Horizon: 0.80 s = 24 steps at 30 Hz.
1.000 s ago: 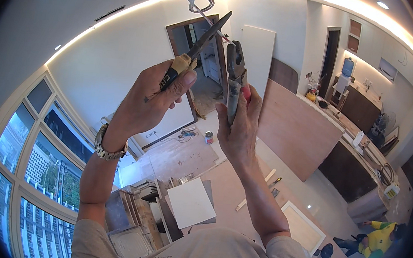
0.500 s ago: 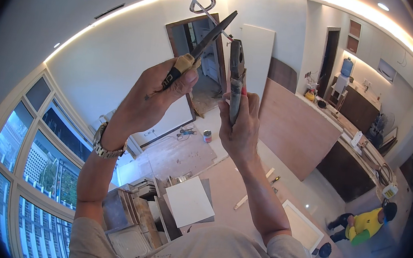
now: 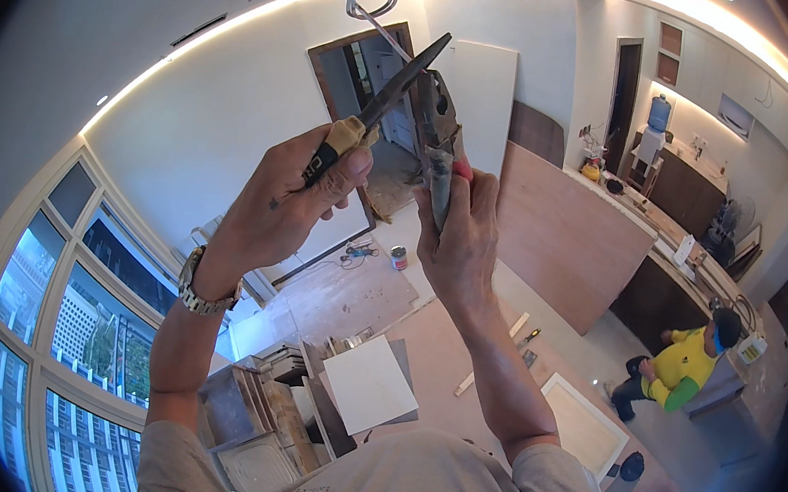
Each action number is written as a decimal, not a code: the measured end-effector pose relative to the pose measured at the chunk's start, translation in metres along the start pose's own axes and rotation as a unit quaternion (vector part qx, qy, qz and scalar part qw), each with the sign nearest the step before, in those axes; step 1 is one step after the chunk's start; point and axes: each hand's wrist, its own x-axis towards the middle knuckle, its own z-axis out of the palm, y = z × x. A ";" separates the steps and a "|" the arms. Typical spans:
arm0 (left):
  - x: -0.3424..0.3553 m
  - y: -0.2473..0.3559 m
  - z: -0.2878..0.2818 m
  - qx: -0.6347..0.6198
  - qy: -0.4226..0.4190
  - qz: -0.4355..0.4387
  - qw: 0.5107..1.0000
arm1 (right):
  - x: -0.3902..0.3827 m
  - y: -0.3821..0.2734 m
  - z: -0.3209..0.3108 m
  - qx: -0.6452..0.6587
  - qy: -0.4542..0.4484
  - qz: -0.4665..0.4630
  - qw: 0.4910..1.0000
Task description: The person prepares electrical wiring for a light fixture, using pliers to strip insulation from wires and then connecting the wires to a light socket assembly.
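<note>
Both my hands are raised in front of me. My left hand (image 3: 291,184), with a metal-band watch on the wrist, grips a yellow-and-black handle with a long, dark, tapered end (image 3: 405,79); I cannot tell whether that is a blade or closed jaws. The worn pliers (image 3: 439,118), red showing on one grip, are in my right hand (image 3: 462,229), jaws upward. A thin pale wire (image 3: 377,26) hangs from a loop at the ceiling. It runs down behind the tapered end toward the pliers' jaws. Whether the jaws bite on it is hidden.
A person in a yellow shirt (image 3: 689,365) is at the lower right by a long counter (image 3: 639,211). Large boards (image 3: 565,239) lean behind my right arm. Below are a white panel (image 3: 369,386), wooden cabinet parts (image 3: 241,402) and a can (image 3: 399,257). Windows (image 3: 103,313) line the left.
The pliers have turned and tilted left, their head now closer to the tapered tool. The wire loop appears further left. The yellow-shirted person appears higher and nearer the counter.
</note>
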 end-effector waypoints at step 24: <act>0.006 0.008 0.013 -0.224 -0.083 -0.024 0.971 | 0.049 0.013 0.035 -0.009 0.098 -0.058 0.993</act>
